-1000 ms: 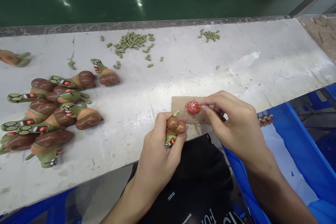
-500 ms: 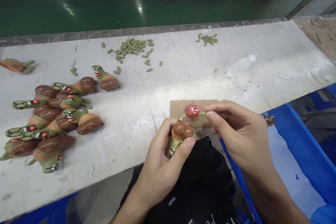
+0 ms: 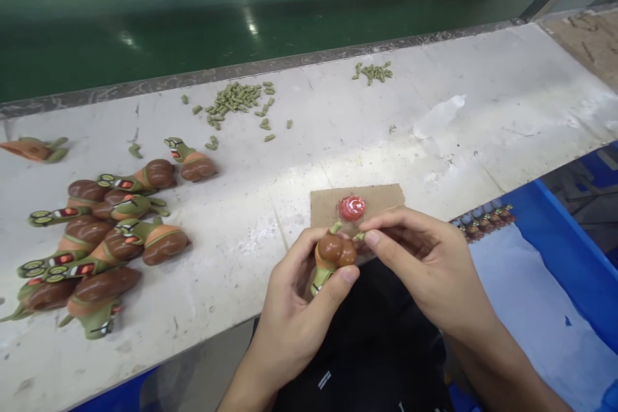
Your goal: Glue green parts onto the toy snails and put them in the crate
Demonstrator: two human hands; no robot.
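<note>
My left hand (image 3: 294,309) is closed round a small brown and green toy figure (image 3: 332,255), held head down over the table's front edge. My right hand (image 3: 425,264) pinches a tiny green piece (image 3: 359,237) against the figure's brown rear, next to one green stub that sticks up. Just beyond the hands a red cap (image 3: 352,207) lies on a piece of brown cardboard (image 3: 381,196).
A heap of the same toy figures (image 3: 96,232) lies at the left of the white table (image 3: 290,154). Small green pieces (image 3: 236,100) are scattered at the back, with a smaller cluster (image 3: 373,71) to their right. A blue bin (image 3: 555,283) lined with white stands at my right.
My right hand has drawn back from the red cap to the figure with a small green piece. My left hand has turned the figure a little.
</note>
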